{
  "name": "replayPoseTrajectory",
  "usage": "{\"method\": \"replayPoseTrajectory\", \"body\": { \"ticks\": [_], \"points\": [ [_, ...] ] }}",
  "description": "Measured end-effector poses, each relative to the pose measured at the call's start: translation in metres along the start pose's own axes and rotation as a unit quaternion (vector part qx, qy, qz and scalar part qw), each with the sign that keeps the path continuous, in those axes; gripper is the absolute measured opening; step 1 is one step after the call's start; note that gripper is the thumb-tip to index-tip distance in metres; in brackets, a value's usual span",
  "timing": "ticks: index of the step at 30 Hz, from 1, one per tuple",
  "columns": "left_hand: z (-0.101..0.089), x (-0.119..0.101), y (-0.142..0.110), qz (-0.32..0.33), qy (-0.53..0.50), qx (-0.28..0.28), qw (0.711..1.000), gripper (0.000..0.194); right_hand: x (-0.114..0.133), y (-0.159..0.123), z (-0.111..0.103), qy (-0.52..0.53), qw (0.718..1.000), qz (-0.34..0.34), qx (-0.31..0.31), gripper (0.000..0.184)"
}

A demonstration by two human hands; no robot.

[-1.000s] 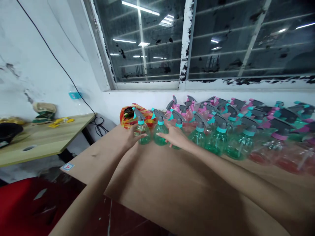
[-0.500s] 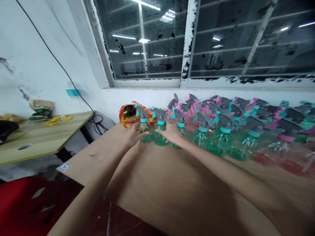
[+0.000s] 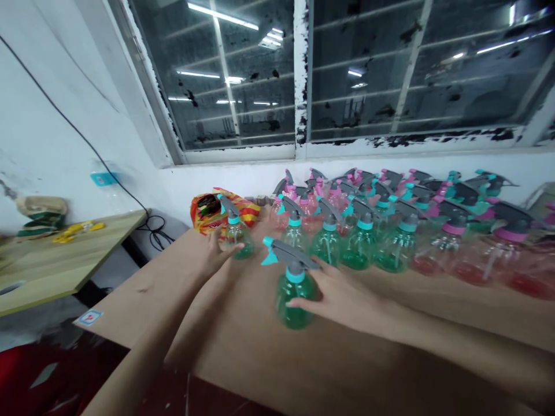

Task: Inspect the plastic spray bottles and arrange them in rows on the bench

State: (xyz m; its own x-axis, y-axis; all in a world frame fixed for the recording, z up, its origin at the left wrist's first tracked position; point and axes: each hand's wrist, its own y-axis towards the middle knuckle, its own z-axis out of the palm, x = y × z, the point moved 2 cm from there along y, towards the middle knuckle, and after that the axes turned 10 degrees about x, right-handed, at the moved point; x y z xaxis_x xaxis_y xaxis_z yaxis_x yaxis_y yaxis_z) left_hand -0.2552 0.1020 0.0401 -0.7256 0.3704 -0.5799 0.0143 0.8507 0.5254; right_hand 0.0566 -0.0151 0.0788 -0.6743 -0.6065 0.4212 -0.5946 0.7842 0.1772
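Note:
My right hand (image 3: 333, 294) grips a spray bottle (image 3: 289, 315) with green liquid, a turquoise collar and a grey trigger head. That bottle is in front of the row, its nozzle pointing left. At the left end, my left hand (image 3: 214, 254) is closed round the near left side of another green spray bottle (image 3: 246, 236), thumb across its front, other fingers partly hidden. Beyond the right hand stands a row of similar bottles, among them a turquoise-collared spray bottle (image 3: 358, 251) and a pink-collared spray bottle (image 3: 474, 266) with red liquid.
A red and yellow bag (image 3: 202, 222) lies behind the left bottle. The wooden table (image 3: 151, 277) ends at the left, where a sticker (image 3: 90, 317) marks its corner. Beyond the gap stands another table (image 3: 52, 277) with yellow pieces. A black cable (image 3: 156, 231) hangs against the wall.
My right hand has brought a green spray bottle out of the row toward me. The left hand stays at the leftmost bottle. The view has turned somewhat to the right.

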Motion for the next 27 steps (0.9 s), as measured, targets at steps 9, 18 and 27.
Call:
{"method": "replayPoseTrajectory", "body": {
  "ticks": [9, 18, 27],
  "points": [
    [0.027, -0.052, -0.073, -0.011, 0.005, -0.028, 1.000, 0.051, -0.070, -0.086, -0.041, -0.109, 0.990, 0.081, -0.027, 0.051],
    [0.118, -0.112, -0.079, 0.027, 0.001, 0.176, 0.984, 0.032, -0.114, -0.116, -0.066, -0.042, 0.983, 0.180, 0.005, 0.052],
    [0.157, -0.184, -0.066, 0.062, 0.016, 0.292, 0.954, 0.021, -0.134, -0.150, -0.081, -0.030, 0.981, 0.179, -0.065, 0.044]
  ]
}}
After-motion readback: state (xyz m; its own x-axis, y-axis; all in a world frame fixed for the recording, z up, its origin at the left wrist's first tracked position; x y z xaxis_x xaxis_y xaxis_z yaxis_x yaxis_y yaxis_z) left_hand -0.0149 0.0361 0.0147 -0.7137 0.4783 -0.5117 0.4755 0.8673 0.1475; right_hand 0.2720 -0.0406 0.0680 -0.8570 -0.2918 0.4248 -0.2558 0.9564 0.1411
